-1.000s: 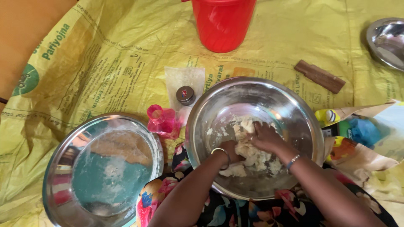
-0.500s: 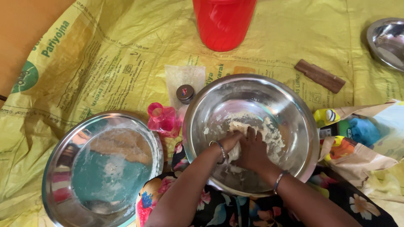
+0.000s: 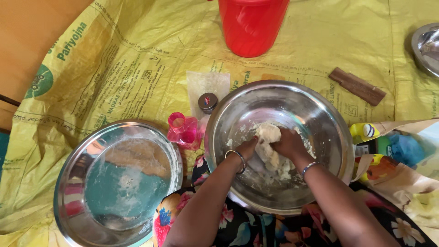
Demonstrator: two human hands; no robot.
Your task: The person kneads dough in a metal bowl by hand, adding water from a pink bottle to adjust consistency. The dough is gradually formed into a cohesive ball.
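A pale lump of dough [image 3: 269, 137] lies in a large steel bowl [image 3: 320, 119] in front of me. My left hand [image 3: 248, 148] presses against the dough's left side, a bangle on the wrist. My right hand [image 3: 289, 144] grips the dough from the right, also with a bangle. Both hands are inside the bowl, fingers curled into the dough. Loose crumbs of dough and flour stick to the bowl's bottom around the lump.
A wide steel plate [image 3: 73, 192] dusted with flour lies at the left. Between plate and bowl stand a pink plastic cup [image 3: 183, 130] and a small dark-lidded jar [image 3: 207, 101]. A red bucket [image 3: 251, 25] stands behind. A brown wooden stick [image 3: 357, 86] lies right; packets [image 3: 393, 146] crowd the right edge.
Both hands have shifted up and toward the bowl's middle, gathering the scattered dough into one lump. The view has drifted slightly.
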